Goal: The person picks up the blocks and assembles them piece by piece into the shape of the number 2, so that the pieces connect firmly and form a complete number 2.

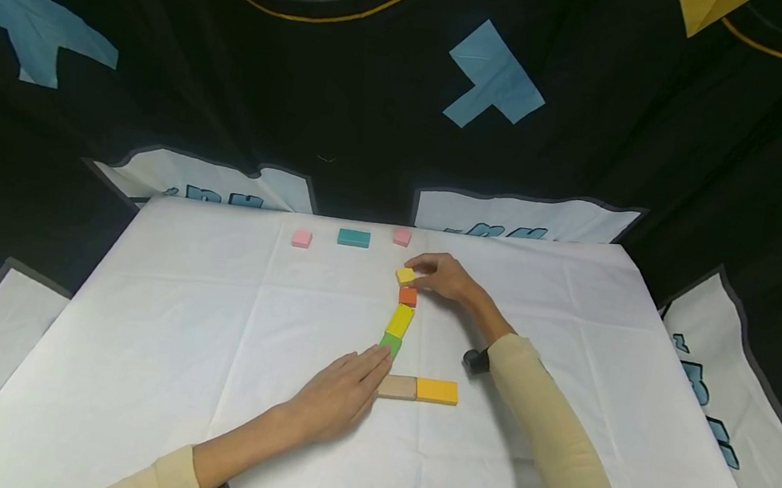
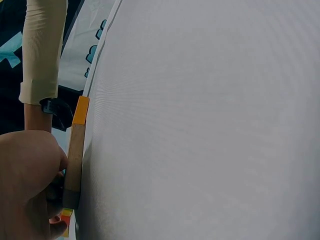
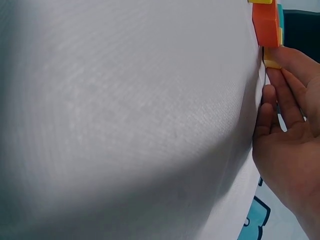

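In the head view my right hand (image 1: 441, 274) pinches a small yellow block (image 1: 405, 276) between thumb and fingers, at the far end of a line of blocks. Just nearer lies an orange-red block (image 1: 407, 297), followed by a longer yellow block (image 1: 400, 321) and a green block (image 1: 390, 344). My left hand (image 1: 345, 392) lies with its fingers extended, fingertips at the green block and partly covering it. Beside that hand, a plain wooden block (image 1: 398, 387) meets an orange-yellow block (image 1: 437, 392) end to end. The right wrist view shows the pinched yellow block (image 3: 271, 59) beside the orange-red one.
Near the far edge of the white-covered table (image 1: 519, 452) lie a pink block (image 1: 301, 239), a teal block (image 1: 354, 238) and another pink block (image 1: 402, 236). A black curtain (image 1: 375, 129) with blue patches hangs behind the table.
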Available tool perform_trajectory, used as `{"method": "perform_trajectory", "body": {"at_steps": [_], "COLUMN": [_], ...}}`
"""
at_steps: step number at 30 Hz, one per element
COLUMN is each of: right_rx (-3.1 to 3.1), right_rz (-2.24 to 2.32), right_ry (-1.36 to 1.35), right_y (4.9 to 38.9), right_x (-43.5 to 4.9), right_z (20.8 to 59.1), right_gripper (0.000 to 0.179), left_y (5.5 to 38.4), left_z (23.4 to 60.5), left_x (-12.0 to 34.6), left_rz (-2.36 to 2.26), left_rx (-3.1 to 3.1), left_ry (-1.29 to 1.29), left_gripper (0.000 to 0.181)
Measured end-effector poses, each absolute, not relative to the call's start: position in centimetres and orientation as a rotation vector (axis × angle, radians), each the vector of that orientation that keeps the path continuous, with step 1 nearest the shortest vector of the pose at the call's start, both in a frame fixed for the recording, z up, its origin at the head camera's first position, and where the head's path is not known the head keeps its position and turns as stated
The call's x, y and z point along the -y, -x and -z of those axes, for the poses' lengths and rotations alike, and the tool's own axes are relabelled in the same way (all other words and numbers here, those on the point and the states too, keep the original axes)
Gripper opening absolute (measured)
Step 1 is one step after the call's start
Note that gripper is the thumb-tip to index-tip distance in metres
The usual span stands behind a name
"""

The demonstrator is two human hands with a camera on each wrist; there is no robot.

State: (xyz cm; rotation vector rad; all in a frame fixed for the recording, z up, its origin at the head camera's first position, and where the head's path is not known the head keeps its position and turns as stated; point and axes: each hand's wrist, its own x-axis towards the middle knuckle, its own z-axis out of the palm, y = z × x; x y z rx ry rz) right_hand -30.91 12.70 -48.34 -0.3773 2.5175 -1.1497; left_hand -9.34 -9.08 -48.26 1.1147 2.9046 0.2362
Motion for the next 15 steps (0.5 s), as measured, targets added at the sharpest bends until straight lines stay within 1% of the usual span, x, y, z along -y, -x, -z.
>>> {"method": "perform_trajectory", "body": {"at_steps": [15], "right_rx": [-2.489], "right_rz": [1.176], "right_ry": [0.386], "right_y": [31.0], "right_x": [-12.8], "right_z": [48.44], "right_gripper": [0.033], "left_y": [9.39], "left_z": [48.29], "left_x": [9.05], "left_rz": [-0.22], "left_rx": [-2.919], "left_ry": [-1.125], "left_gripper": [0.05]}}
